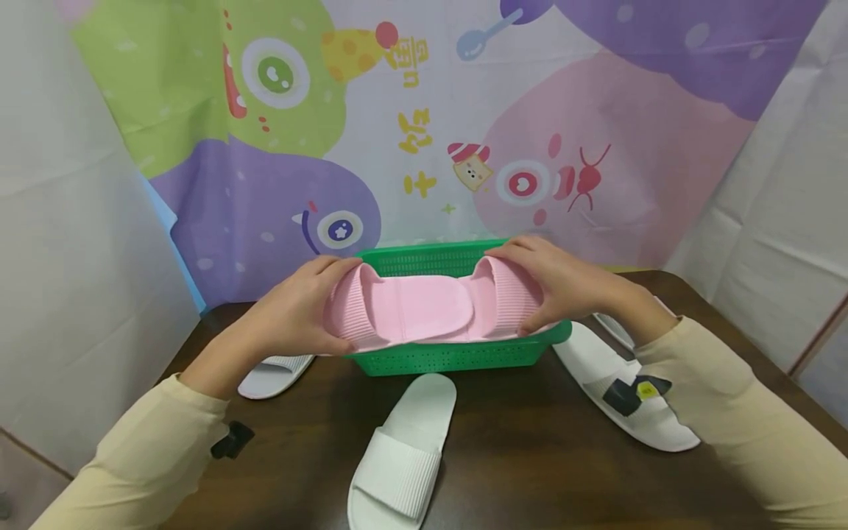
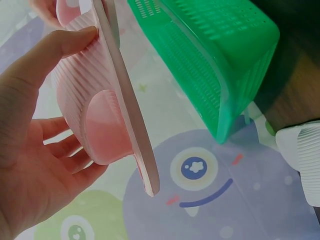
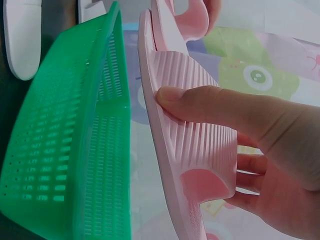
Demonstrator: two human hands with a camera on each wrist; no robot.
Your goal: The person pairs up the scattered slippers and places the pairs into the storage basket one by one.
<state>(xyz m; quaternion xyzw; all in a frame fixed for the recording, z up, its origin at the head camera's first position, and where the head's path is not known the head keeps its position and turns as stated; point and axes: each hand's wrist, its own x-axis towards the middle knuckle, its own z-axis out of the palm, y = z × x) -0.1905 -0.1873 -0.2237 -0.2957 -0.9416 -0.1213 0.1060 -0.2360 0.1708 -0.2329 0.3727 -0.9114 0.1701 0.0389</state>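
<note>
Two pink slippers lie overlapped end to end above a green plastic basket (image 1: 450,358). My left hand (image 1: 298,309) grips the left pink slipper (image 1: 424,302) around its ribbed strap, thumb near the sole edge and fingers across the far side. On the other side, my right hand (image 1: 556,283) holds the right pink slipper (image 1: 517,298) by its ribbed strap in the same way. In the right wrist view the thumb presses the strap (image 3: 200,145) beside the sole. Both wrist views show the basket's open top facing the slippers, with a gap between.
On the dark wooden table (image 1: 530,456) a white slipper (image 1: 404,456) lies in front of the basket. Another white slipper (image 1: 623,390) is at the right, partly behind my sleeve, and one more (image 1: 274,375) at the left. A cartoon-printed cloth (image 1: 424,147) hangs behind.
</note>
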